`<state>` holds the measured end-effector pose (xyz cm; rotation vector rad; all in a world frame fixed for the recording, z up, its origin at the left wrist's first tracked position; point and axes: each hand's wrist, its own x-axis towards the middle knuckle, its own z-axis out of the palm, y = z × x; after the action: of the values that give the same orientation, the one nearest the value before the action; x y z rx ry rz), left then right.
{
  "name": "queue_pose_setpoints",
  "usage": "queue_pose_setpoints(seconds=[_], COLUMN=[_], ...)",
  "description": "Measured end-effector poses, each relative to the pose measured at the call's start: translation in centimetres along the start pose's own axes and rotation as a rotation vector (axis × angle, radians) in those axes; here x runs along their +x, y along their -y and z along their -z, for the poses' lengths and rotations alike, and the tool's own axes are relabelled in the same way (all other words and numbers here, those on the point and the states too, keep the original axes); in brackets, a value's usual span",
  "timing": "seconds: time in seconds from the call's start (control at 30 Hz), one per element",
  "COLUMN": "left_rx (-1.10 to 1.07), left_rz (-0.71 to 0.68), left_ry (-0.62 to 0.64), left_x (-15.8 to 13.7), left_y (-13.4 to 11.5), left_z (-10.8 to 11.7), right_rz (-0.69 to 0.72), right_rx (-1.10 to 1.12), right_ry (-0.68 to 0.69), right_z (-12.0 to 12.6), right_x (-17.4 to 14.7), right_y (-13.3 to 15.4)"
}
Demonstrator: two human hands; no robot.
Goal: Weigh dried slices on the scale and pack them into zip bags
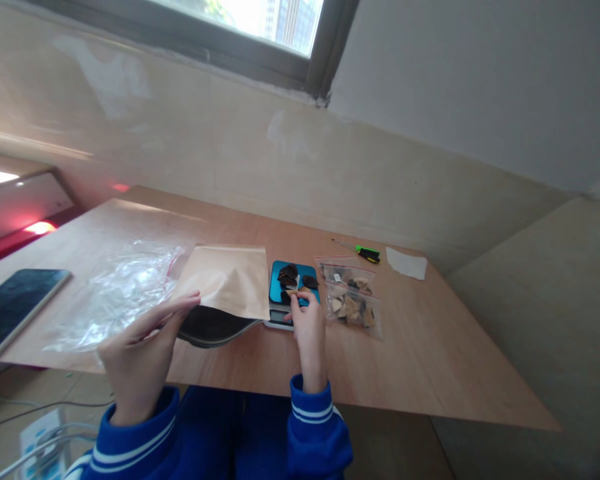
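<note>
A tan paper pouch (230, 277) lies on the table, its dark mouth gaping toward me. My left hand (143, 350) pinches the left corner of that mouth between thumb and fingers. Right of the pouch is a small digital scale (274, 290) with a blue platform. Several dark, shell-like flakes (288, 275) rest on it. Over the platform's front edge, my right hand (309, 323) closes its fingertips on a small tan flake (292, 293). Part of the scale's display is hidden behind this hand.
Clear zip bags (353, 310) with brown and tan pieces lie right of the scale. Behind them are a green-black screwdriver (367, 253) and a white paper (407, 263). Crumpled clear plastic (125, 293) and a phone (17, 303) are on the left. A power strip (43, 443) sits below.
</note>
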<state>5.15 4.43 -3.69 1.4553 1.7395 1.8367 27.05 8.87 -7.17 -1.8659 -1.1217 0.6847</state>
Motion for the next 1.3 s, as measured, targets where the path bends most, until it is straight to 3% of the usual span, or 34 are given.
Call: queue_pose_setpoints(seconds=[0.3, 0.47, 0.57, 0.67, 0.8, 0.9, 1.17, 1.3], left_rx=[0.019, 0.031, 0.023, 0.001, -0.014, -0.011, -0.006, -0.003], left_rz=[0.015, 0.003, -0.009, 0.006, 0.03, 0.039, -0.112, -0.125], left_ry=[0.036, 0.027, 0.028, 0.048, 0.014, 0.015, 0.081, 0.099], left_x=[-0.1, 0.0, 0.0, -0.1, -0.3, -0.4, -0.8, -0.9], left_y=[-0.1, 0.1, 0.3, 0.4, 0.2, 0.2, 0.3, -0.2], left_z=[0.0, 0.0, -0.3, -0.4, -0.5, -0.6, -0.7, -0.7], right_rz=[0.022, 0.113, 0.241, 0.469, 0.753, 0.787, 0.697, 0.733], right_rx=[-0.087, 0.225, 0.474, 0.524, 0.362, 0.177, -0.41, -0.425], right_ry=[-0.029, -0.167, -0.07, 0.126, 0.374, 0.48, 0.441, 0.412], right_z=[-0.2, 0.0, 0.8, 1.7, 1.6, 0.3, -3.6, -6.3], right_x=[-0.3, -2.0, -4.8, -7.6, -9.6, -10.0, -8.9, -6.6], right_y=[1.0, 1.1, 2.1, 4.0, 6.1, 6.3, 7.6, 8.5])
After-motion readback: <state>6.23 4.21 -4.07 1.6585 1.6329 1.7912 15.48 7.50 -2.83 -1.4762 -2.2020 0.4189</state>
